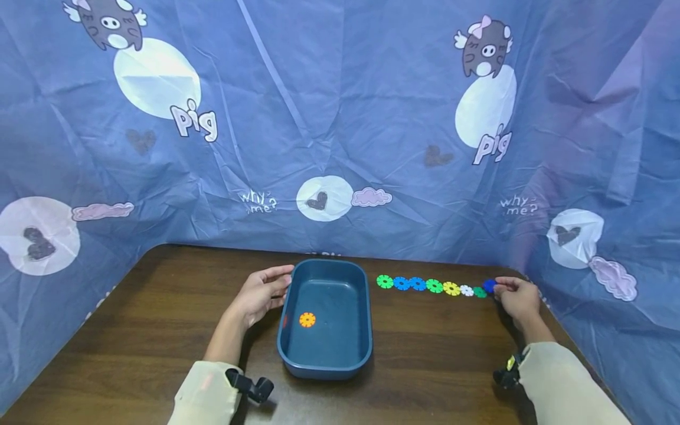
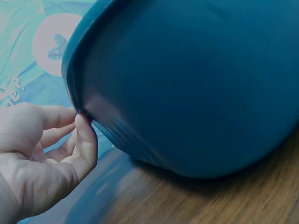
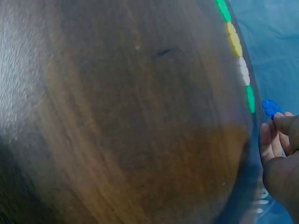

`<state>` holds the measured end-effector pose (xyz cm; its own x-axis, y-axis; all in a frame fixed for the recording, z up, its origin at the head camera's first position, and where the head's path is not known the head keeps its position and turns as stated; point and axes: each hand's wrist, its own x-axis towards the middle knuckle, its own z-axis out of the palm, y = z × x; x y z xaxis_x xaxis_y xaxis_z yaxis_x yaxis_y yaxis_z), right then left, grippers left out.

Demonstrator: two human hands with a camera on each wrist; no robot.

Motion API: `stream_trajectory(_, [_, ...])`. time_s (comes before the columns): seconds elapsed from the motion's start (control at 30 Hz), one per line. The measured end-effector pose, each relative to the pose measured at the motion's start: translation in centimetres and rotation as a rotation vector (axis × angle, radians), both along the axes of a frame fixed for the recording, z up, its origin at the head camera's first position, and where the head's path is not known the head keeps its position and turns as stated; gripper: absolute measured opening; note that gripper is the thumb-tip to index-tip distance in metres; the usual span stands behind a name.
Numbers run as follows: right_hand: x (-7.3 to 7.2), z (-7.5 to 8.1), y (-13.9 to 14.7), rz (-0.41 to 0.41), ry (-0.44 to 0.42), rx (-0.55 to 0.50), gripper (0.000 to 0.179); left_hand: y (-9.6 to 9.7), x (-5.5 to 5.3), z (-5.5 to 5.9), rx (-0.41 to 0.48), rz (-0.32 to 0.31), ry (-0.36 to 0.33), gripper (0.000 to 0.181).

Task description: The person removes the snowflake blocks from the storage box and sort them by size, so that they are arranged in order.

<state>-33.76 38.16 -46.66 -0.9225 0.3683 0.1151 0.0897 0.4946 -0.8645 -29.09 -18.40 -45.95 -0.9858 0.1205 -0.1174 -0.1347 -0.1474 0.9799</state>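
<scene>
My left hand (image 1: 264,297) pinches the left rim of a dark blue plastic bin (image 1: 325,370); thumb and fingertip meet at that rim in the left wrist view. Inside the bin lies an orange-yellow snowflake disc (image 1: 307,320). At the far right of the table, my right hand (image 1: 517,300) pinches a dark blue snowflake disc (image 3: 271,108) between thumb and finger. The disc is held just past the right end of a row, close to a dark green disc (image 1: 480,292). In the right wrist view it appears raised above the tabletop.
The row runs left from the dark green disc: white (image 1: 466,290), yellow (image 1: 451,288), green (image 1: 434,285), two blue discs (image 1: 417,284), then another green disc (image 1: 385,281). A blue printed cloth (image 1: 340,147) hangs behind the brown wooden table (image 1: 425,354).
</scene>
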Motion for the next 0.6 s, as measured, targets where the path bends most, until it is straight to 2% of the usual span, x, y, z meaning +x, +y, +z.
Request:
stream_trajectory(0.23, [0.12,-0.73,0.56,-0.024,-0.003,-0.006,0.028,-0.06,-0.09,0.14,-0.007,0.001,-0.001,0.044])
stream_trajectory(0.6, [0.5,-0.8,0.79,-0.031,-0.04,0.103,0.028,-0.01,-0.02,0.0,-0.005,0.0,-0.009,0.044])
